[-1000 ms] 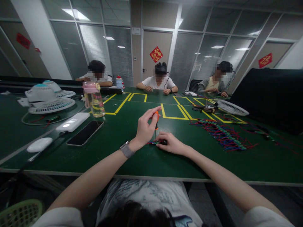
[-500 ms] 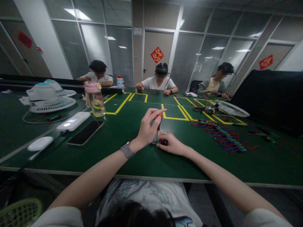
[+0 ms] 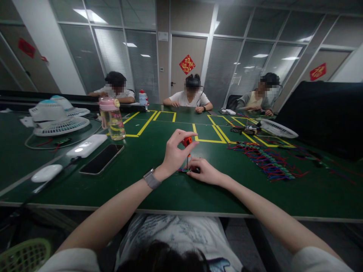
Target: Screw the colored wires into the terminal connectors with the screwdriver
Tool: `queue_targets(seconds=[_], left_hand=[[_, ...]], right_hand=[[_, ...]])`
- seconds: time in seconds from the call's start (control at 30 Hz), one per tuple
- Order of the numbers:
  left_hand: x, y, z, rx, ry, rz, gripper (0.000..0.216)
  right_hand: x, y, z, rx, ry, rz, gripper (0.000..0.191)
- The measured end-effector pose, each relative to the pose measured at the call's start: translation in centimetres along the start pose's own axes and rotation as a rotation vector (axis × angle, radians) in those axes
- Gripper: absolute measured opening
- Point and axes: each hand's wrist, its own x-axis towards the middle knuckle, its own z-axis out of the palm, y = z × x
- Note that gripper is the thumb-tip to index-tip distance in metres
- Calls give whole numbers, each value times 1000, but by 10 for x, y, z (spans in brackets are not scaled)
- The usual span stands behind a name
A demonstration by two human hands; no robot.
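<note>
My left hand, with a watch on its wrist, curls loosely round an orange and black screwdriver. Its thumb and forefinger are spread to either side of the handle's top. The screwdriver stands nearly upright, its shaft pointing down at a small green circuit board with thin wires. My right hand rests on the table, fingers closed at the board's edge and by the shaft. A small black part shows among these fingers; its kind is unclear. The shaft's tip is too small to make out.
On the green table, a phone, a white power bank, a bottle and white fans lie left. Several wired circuit boards lie right, near a black screen. Three people sit opposite.
My left thumb and forefinger have spread apart at the screwdriver's handle, showing more of its orange top. My right hand stays by the board. The person opposite has drawn a hand back.
</note>
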Motion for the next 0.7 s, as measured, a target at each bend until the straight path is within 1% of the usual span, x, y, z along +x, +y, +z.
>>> queue_targets(seconds=[0.03,0.2,0.33,0.47,0.63,0.7], left_hand=[[0,0,-1,-2,-4,-11,18],[-1,-2,-1,-113,-58,-71,32],[-2,-4,1,-144,-35,-105,31],[-1,-3,2,-107,-8,-76,25],[1,-1,0,20,40,5,13],[2,-1,-1,52,53,5,14]], right_hand=[[0,0,0,1,0,1,13],[1,-1,-2,13,1,4,13],[1,0,-4,-10,13,19,12],[1,3,-4,-19,24,27,12],[1,6,-3,-13,26,25,13],[1,7,-3,-20,33,27,14]])
